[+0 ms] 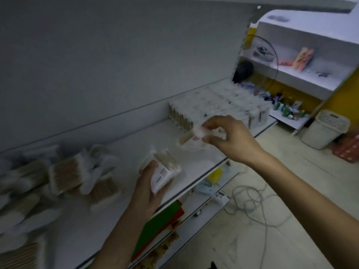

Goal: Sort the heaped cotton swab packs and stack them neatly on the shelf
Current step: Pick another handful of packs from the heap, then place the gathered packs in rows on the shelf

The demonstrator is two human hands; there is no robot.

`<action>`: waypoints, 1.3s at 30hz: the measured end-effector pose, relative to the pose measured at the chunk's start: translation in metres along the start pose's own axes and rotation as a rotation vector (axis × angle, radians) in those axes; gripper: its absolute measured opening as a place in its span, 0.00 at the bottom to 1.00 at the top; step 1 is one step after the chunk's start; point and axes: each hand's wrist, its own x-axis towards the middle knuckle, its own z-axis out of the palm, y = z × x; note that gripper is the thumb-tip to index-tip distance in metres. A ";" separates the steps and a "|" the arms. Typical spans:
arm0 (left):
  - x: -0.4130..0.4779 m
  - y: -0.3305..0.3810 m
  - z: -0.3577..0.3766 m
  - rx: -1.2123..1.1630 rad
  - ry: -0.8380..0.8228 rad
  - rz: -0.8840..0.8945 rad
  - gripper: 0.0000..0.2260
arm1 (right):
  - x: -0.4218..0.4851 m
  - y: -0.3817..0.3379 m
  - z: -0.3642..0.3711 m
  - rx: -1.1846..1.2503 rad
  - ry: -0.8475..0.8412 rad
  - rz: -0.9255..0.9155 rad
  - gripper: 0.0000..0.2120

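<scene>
A loose heap of cotton swab packs (64, 175) lies at the left of the white shelf (198, 171). Farther right along the shelf, a tidy block of stacked packs (217, 105) stands against the back wall. My left hand (149, 189) grips one or two packs (165, 169) above the shelf's front edge. My right hand (227, 133) pinches another pack (194, 134) by its top, just in front of the tidy block and a little above the shelf. The picture is blurred by motion.
Lower shelves below hold green and red items (163, 220) and small goods. A tangle of white cable (250, 202) lies on the tiled floor. A white basket (324, 129) stands at the right beside another shelf unit (303, 72) with cans.
</scene>
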 end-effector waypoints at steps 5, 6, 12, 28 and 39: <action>0.003 -0.008 0.005 -0.200 0.092 0.108 0.10 | 0.113 0.011 0.026 0.031 -0.002 -0.200 0.11; 0.003 -0.010 0.009 -0.235 0.118 0.144 0.07 | 0.134 0.015 0.034 -0.017 -0.034 -0.247 0.10; 0.036 -0.026 0.046 -0.234 0.212 0.326 0.17 | 0.216 0.044 0.077 -0.364 -0.287 -0.519 0.09; 0.070 -0.060 0.067 -0.333 0.020 0.629 0.31 | 0.209 0.039 0.083 0.080 -0.600 -0.538 0.19; 0.070 -0.054 0.052 -0.341 0.133 0.687 0.39 | 0.239 0.041 0.050 0.416 -0.824 -0.309 0.16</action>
